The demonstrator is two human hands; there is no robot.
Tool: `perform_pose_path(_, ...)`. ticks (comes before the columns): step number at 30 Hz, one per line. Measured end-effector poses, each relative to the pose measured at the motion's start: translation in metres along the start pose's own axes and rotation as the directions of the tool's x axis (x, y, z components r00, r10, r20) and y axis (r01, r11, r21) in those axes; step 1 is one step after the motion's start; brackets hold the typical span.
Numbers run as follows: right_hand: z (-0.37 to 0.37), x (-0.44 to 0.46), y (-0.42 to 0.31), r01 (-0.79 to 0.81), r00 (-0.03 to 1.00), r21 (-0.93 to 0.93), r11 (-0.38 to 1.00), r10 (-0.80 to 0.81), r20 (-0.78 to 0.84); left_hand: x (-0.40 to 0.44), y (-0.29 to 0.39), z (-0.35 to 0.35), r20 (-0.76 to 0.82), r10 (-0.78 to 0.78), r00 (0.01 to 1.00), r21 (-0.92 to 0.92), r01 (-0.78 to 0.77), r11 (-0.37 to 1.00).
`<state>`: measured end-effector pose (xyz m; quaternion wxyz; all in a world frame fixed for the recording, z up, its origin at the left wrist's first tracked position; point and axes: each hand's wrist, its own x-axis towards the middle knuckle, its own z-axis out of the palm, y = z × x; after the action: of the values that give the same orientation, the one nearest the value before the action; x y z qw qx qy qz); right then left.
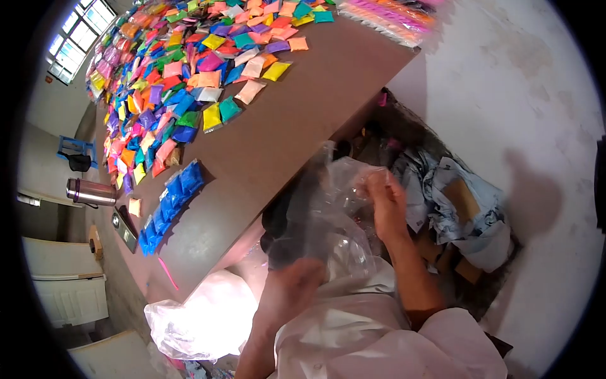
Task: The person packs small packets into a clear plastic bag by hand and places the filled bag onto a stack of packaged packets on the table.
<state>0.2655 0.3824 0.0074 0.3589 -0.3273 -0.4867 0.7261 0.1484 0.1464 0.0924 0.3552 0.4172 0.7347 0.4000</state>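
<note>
A clear plastic bag [346,218] hangs in front of my body, just past the table's edge. My right hand [384,194] pinches its upper right part, fingers closed on the film. Lower down, at the bag's left side, is my left hand [302,279]. Motion blurs its fingers, so I cannot tell whether they grip the film. On the table, left of my hands, lies a row of blue packets [169,205] joined in a strip.
Many small colored packets [189,82] cover the far side of the brown table [265,126]. A steel flask [91,191], a dark flat device [124,228] and a pink strip [168,273] lie leftward. A white plastic sack [202,316] sits below; crumpled paper [467,208] fills the right corner.
</note>
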Motion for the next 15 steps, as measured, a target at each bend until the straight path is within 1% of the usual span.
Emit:
perform_pose_path(1,-0.005,0.003,-0.002,0.000,1.000,-0.005,1.000,0.000,0.000,-0.001,0.000,0.000,0.000,0.001,1.000,-0.005,-0.001,1.000)
perform_pose_path(2,-0.013,0.007,-0.004,-0.015,0.998,0.160,0.987,0.024,-0.049,-0.003,-0.002,-0.002,-0.024,-0.025,0.999,0.076,0.026,0.997)
perform_pose_path(3,-0.022,0.010,-0.007,-0.021,0.994,0.323,0.946,0.055,-0.096,-0.004,-0.003,-0.005,-0.049,-0.048,0.998,0.158,0.055,0.986)
perform_pose_path(4,-0.029,0.014,-0.013,-0.022,0.994,0.323,0.946,0.056,-0.097,-0.005,-0.006,-0.009,-0.047,-0.049,0.998,0.159,0.056,0.986)
perform_pose_path(6,-0.044,0.020,-0.029,-0.050,0.998,0.396,0.917,0.035,0.047,-0.005,-0.012,-0.017,-0.059,-0.234,0.970,0.106,0.240,0.965)
perform_pose_path(7,-0.046,0.021,-0.030,-0.040,0.997,0.408,0.912,0.011,0.074,-0.007,-0.018,-0.020,-0.072,-0.135,0.988,0.235,0.149,0.961)
perform_pose_path(8,-0.048,0.023,-0.032,-0.030,0.995,0.422,0.906,-0.014,0.101,-0.009,-0.021,-0.019,-0.071,-0.135,0.988,0.233,0.148,0.961)
perform_pose_path(10,-0.040,0.022,-0.041,-0.037,0.999,0.441,0.897,0.043,-0.004,-0.013,-0.028,-0.017,-0.116,-0.175,0.978,0.165,0.193,0.967)
perform_pose_path(14,-0.026,0.020,-0.046,-0.044,0.996,0.429,0.902,0.071,-0.047,-0.012,-0.034,-0.013,-0.124,-0.122,0.985,0.180,0.143,0.973)
perform_pose_path(15,-0.024,0.019,-0.048,-0.042,0.998,0.415,0.909,0.056,-0.021,-0.012,-0.033,-0.013,-0.143,-0.203,0.969,0.151,0.224,0.963)
